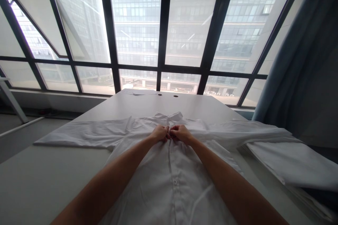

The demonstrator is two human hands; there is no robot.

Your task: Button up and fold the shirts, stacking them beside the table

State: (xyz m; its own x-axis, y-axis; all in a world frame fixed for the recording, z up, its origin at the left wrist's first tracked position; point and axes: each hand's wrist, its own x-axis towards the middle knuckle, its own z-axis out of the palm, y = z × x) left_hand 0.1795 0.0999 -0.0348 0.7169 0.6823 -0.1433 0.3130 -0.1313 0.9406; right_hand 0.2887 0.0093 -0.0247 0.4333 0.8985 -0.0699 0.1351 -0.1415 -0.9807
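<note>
A white button-up shirt [169, 175] lies flat and face up on a white table [39, 179], collar away from me and both sleeves spread out to the sides. My left hand [160, 133] and my right hand [180, 133] meet at the shirt's front placket just below the collar [169, 116]. Both hands are closed in a pinch on the placket fabric, fingertips nearly touching each other. A row of small buttons runs down the placket toward me.
A stack of folded white cloth [298, 163] lies at the right, under the shirt's right sleeve. A paper sheet [139, 92] and two round holes [168, 95] sit at the table's far edge. Large windows stand behind; a blue curtain [298, 52] hangs at right.
</note>
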